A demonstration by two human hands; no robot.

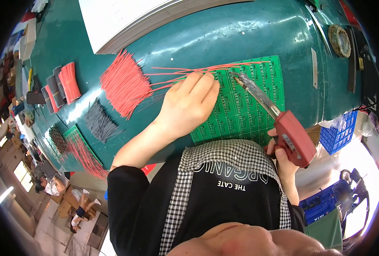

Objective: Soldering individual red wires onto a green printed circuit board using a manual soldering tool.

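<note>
My left hand (189,101) is closed over the upper left part of a green circuit board panel (249,117), its fingers pinching several thin red wires (176,76). The wires' far ends fan out over the board's top edge. My right hand (281,158) is wrapped round the red handle of a soldering gun (294,138). Its dark tip points up and left, close to the wires and the board's upper rows; whether it touches them I cannot tell. Left of my left hand lies a big loose pile of red wires (125,85).
On the green tabletop (215,38) lie a pile of black wires (101,121), bundled red wires (69,83) and a board with red wires attached (83,149). A white box (125,17) stands at the back. A tape roll (339,41) and metal strip (314,68) lie right.
</note>
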